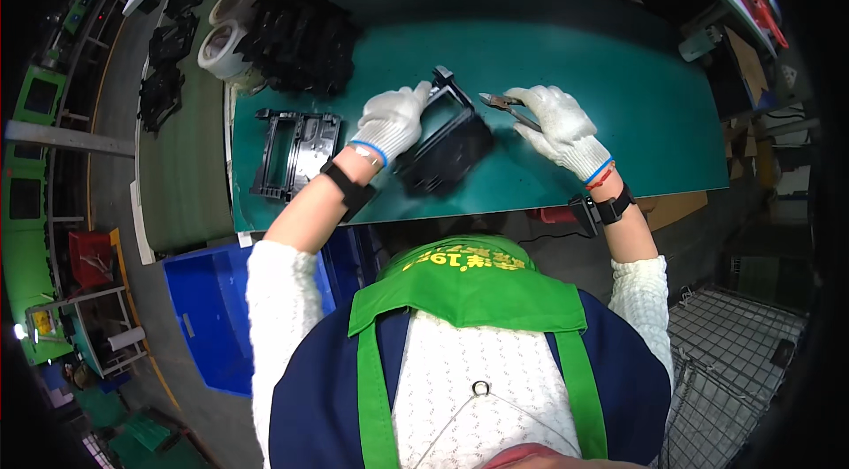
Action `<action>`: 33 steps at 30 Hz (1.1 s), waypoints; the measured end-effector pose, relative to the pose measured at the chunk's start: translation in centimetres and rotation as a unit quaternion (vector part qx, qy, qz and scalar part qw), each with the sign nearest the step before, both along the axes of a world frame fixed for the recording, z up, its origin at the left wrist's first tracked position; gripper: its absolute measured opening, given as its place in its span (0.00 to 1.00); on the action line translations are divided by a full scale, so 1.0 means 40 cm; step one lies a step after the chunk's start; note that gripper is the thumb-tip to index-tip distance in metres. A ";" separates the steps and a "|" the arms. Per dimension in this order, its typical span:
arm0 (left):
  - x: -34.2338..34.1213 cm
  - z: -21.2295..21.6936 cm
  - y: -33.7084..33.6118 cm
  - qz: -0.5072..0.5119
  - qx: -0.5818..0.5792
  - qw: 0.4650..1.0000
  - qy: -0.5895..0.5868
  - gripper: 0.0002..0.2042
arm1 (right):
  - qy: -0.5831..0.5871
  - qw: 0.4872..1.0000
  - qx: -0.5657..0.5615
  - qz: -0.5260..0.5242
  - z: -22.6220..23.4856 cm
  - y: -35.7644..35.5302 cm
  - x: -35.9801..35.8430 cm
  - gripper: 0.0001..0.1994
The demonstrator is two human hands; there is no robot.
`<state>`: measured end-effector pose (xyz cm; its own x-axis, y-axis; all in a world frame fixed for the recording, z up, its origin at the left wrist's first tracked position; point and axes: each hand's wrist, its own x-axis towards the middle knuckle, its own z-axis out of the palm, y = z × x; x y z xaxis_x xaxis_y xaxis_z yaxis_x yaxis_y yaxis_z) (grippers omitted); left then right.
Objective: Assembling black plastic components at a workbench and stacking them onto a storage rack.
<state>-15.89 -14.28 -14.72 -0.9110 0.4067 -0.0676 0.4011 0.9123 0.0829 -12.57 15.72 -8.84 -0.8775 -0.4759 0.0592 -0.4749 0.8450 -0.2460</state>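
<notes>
In a white knit glove, my left hand [392,120] grips the upper left side of a black plastic frame [448,147], which is tilted over the green table and slightly blurred. My right hand [557,122], gloved too, is closed around the handles of a pair of cutting pliers [502,103]. The pliers' jaws point left toward the frame, apart from it. To the left of my left hand, a second black plastic frame [309,151] lies on the table, with a rectangular opening and a shiny panel.
A tall pile of black plastic parts [301,40] stands at the table's back left, beside rolls of tape [221,43]. More black parts [164,80] lie farther left. A blue bin [208,319] sits below the green table [619,71]; a wire cage [734,363] stands at lower right.
</notes>
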 end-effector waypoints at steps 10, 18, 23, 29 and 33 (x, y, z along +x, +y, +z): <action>0.071 0.206 -0.029 -0.240 -0.126 0.953 0.133 0.24 | -0.050 0.991 0.020 0.119 0.120 -0.005 -0.070 0.24; 0.081 0.211 -0.050 -0.240 -0.169 0.947 0.129 0.24 | -0.066 0.979 0.051 0.184 0.123 -0.024 -0.107 0.24; 0.087 0.223 -0.053 -0.239 -0.187 0.945 0.118 0.24 | -0.136 0.976 0.052 0.159 0.123 -0.031 -0.114 0.21; 0.093 0.262 -0.063 -0.168 -0.174 0.968 0.066 0.23 | -0.050 0.997 0.010 0.056 0.142 -0.049 -0.108 0.21; 0.092 0.273 -0.089 -0.026 0.038 0.998 -0.033 0.20 | 0.095 0.959 -0.261 -0.064 0.047 -0.028 -0.046 0.22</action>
<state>-12.21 -17.83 -3.79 -0.8831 0.4595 -0.0946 0.4388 0.8804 0.1798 -14.40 14.60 -6.97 -0.8769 -0.2272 0.4236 -0.4530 0.6851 -0.5705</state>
